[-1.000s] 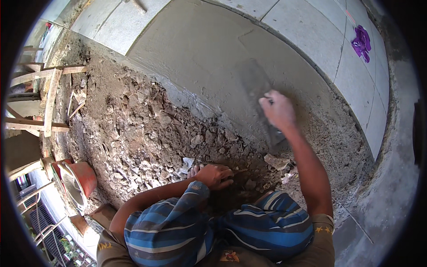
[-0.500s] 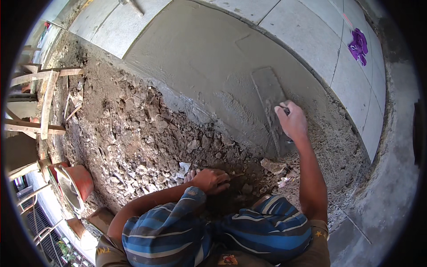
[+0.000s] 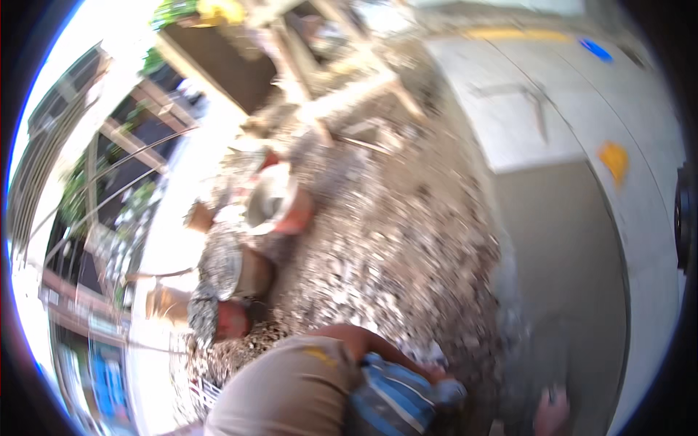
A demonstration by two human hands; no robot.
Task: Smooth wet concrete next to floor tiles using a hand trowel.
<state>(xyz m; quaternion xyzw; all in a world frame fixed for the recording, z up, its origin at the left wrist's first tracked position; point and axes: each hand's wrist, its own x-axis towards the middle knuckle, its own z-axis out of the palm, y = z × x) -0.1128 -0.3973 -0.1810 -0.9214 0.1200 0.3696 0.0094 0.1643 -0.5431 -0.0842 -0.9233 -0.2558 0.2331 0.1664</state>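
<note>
At the lower right, my right hand (image 3: 552,416) is closed round the dark handle of a trowel (image 3: 554,397), over the smooth grey wet cement (image 3: 560,240). Blur hides most of the trowel's blade. My left hand (image 3: 435,373) is low beside my knee in blue striped cloth (image 3: 396,400), close to the rubble (image 3: 407,254); its fingers are smeared and partly covered. The cement lies as a strip between the rubble and the pale tiles (image 3: 502,123).
An orange-red bucket (image 3: 297,209), a brownish bucket (image 3: 256,272) and a red mortar-filled bucket (image 3: 231,322) stand left. A wooden frame (image 3: 349,94) is at the back. On the tiles lie a hammer-like tool (image 3: 539,116), a yellow cloth (image 3: 614,161) and a blue object (image 3: 596,49).
My view has swung left, bringing the buckets and wooden frame further in and blurring the picture. My right hand now appears at the lower edge, still on the trowel.
</note>
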